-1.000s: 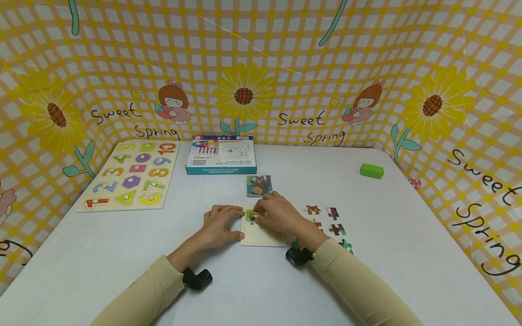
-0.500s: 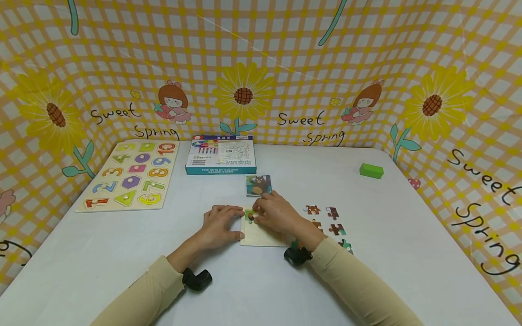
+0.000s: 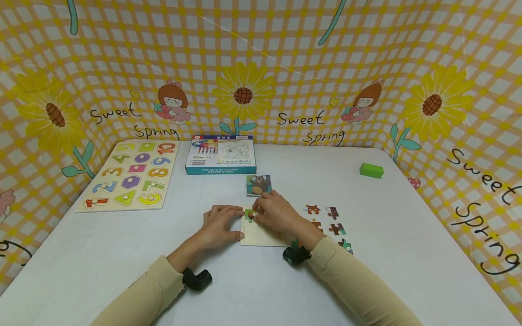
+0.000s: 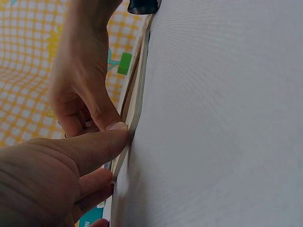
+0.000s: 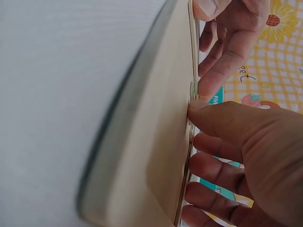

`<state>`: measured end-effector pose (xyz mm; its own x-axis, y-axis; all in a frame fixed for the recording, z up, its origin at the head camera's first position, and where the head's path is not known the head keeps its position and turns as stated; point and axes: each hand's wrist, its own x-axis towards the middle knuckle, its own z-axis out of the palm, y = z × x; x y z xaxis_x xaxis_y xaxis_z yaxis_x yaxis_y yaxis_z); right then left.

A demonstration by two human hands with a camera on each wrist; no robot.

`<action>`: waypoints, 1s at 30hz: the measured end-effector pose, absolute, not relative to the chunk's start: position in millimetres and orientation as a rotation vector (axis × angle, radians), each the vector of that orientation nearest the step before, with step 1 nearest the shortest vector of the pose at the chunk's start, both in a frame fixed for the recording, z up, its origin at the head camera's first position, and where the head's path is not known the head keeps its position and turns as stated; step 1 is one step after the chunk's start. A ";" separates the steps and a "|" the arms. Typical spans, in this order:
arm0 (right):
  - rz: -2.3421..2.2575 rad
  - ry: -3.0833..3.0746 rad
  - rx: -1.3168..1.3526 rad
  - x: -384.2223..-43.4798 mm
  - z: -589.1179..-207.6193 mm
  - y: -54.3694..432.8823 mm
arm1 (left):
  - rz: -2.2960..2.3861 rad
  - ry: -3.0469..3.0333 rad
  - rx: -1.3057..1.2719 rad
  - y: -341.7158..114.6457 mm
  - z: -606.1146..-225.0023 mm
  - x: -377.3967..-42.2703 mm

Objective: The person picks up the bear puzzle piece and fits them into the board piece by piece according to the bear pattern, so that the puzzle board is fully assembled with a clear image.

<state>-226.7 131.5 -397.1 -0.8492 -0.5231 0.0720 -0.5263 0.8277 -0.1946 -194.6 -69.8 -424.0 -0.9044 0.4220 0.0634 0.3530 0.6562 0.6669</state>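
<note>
A square, pale wooden puzzle tray (image 3: pixel 261 237) lies on the white table in front of me. A green and brown jigsaw piece (image 3: pixel 249 214) sits in its far left corner. My left hand (image 3: pixel 218 226) braces the tray's left side, thumb towards the near corner and fingertips at the far one. In the left wrist view the left thumb (image 4: pixel 102 146) presses the tray's edge. My right hand (image 3: pixel 279 215) reaches over the tray and pinches at the jigsaw piece with thumb and fingertips, which partly hide it. In the right wrist view the right thumb (image 5: pixel 213 116) touches the tray's surface.
Several loose jigsaw pieces (image 3: pixel 337 229) lie right of the tray, some partly behind the right wrist. A bear picture (image 3: pixel 258 184) lies just beyond it. Farther back are a teal-edged box (image 3: pixel 221 156), a number board (image 3: pixel 130 176) and a green block (image 3: pixel 371 170).
My right hand shifts very slightly left at the jigsaw piece, which sits a little closer into the tray's corner. The left hand stays in place.
</note>
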 end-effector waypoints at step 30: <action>0.530 -2.983 0.650 -214.3 -374.8 202.5 | 1.084 2.761 0.629 -69.7 -423.5 -194.8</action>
<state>-214.3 202.5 -374.8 -0.9110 -0.3966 0.1126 -0.4111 0.8534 -0.3205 -194.8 -69.7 -423.5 -0.9082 0.4157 0.0478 0.3373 0.6596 0.6717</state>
